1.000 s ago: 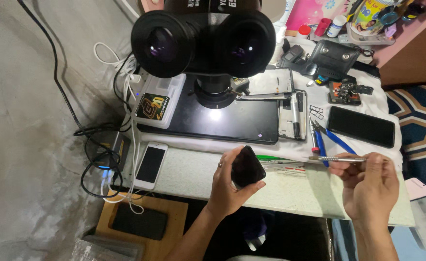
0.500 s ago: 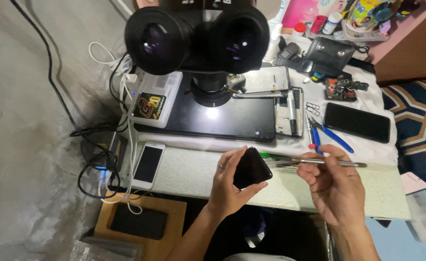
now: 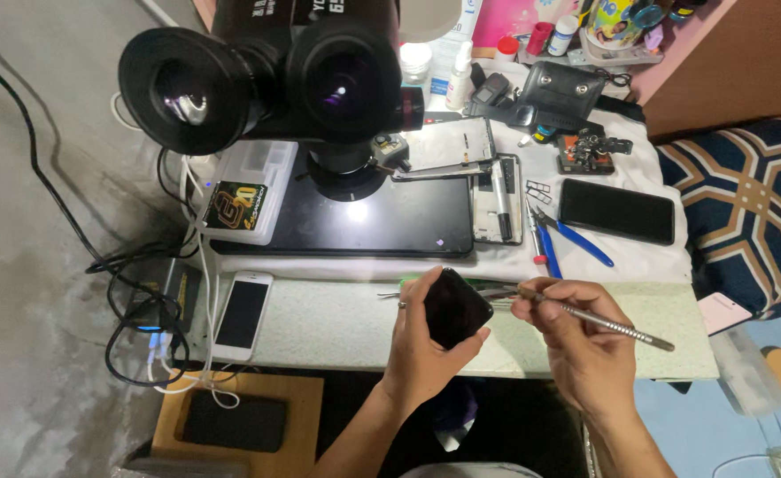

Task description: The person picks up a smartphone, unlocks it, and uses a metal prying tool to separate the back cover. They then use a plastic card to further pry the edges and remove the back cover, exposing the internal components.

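Note:
My left hand [image 3: 419,354] grips a small black phone-like device [image 3: 454,307], tilted and lifted just above the front of the pale work mat [image 3: 320,323]. My right hand [image 3: 581,350] holds a thin metal tool [image 3: 599,319] like a pen. Its tip points left and sits at the device's upper right edge. Both hands hover close together near the table's front edge, below the large black stereo microscope [image 3: 275,80].
A white phone [image 3: 242,312] lies at the mat's left, cables [image 3: 134,310] beyond it. A black phone [image 3: 616,211], blue-handled pliers [image 3: 568,239], a bare screen frame [image 3: 444,146], a black pouch [image 3: 560,88] and bottles crowd the back. A patterned cushion [image 3: 745,204] lies right.
My right hand has moved left with the metal tool, bringing its tip to the device in my left hand. The view has shifted closer to the microscope.

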